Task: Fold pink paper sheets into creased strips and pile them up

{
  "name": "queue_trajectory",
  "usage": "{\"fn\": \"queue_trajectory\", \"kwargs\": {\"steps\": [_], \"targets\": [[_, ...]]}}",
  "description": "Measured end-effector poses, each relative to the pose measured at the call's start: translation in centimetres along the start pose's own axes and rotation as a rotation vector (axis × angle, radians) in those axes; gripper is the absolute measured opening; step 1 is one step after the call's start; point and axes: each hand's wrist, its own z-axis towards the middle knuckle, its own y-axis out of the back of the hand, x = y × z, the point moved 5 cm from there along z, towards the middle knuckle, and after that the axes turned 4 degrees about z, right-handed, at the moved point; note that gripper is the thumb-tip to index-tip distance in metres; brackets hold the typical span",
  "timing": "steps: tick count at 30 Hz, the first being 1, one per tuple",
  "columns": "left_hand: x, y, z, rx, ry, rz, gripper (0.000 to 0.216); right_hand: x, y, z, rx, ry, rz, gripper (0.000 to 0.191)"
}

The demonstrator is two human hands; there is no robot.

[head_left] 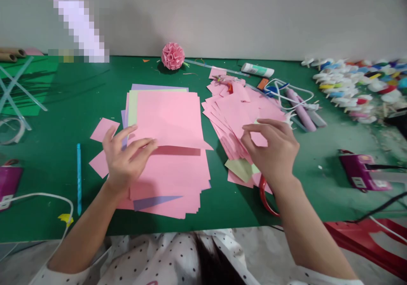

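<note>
My left hand [125, 156] is closed on the lower left part of a pink paper sheet [171, 115], pinched between thumb and fingers. The near edge of that sheet is lifted, with a small corner sticking out to the right. Beneath it lies a stack of pink paper [171, 183] with green and purple sheets showing at its edges. My right hand [273, 145] hovers over a heap of cut pink paper pieces [232, 111], thumb and index tips pinched together; whether they hold anything is unclear. Under the right wrist, a red scissors handle [265, 196] shows in part.
A pink paper ball [173, 56] stands at the back, near a glue stick [257, 70]. Small pink squares [104, 129] and a blue pen [79, 179] lie left. Purple boxes with cables, one being a purple box [364, 172], flank both sides. White-and-coloured pieces [352, 86] pile up right.
</note>
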Motion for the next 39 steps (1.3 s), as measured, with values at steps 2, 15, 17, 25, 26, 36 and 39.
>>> {"fn": "queue_trajectory", "kwargs": {"steps": [2, 15, 17, 25, 26, 36, 39], "targets": [[0.1, -0.3, 0.1, 0.034, 0.026, -0.031, 0.012, 1.8, -0.6, 0.3, 0.032, 0.010, 0.110, 0.014], [-0.6, -0.3, -0.1, 0.092, 0.003, -0.013, 0.030, 11.8, -5.3, 0.0, 0.243, 0.371, 0.251, 0.024], [-0.9, -0.4, -0.4, 0.126, -0.016, -0.049, 0.031, 13.0, -5.3, 0.0, 0.231, 0.382, 0.257, 0.021], [-1.9, -0.1, -0.2, 0.075, -0.117, -0.032, 0.017, 15.0, -4.7, 0.2, 0.140, 0.418, 0.176, 0.021], [-2.1, 0.0, 0.0, 0.047, -0.151, -0.006, 0.016, 14.8, -4.5, 0.1, 0.147, 0.417, 0.180, 0.022], [-1.8, -0.1, 0.2, 0.059, -0.105, -0.055, 0.016, 11.1, -1.8, -0.3, 0.146, 0.343, 0.123, 0.030], [-2.0, 0.1, 0.4, 0.000, -0.178, 0.024, 0.019, 8.6, -0.2, -0.2, 0.140, 0.310, 0.068, 0.030]]}}
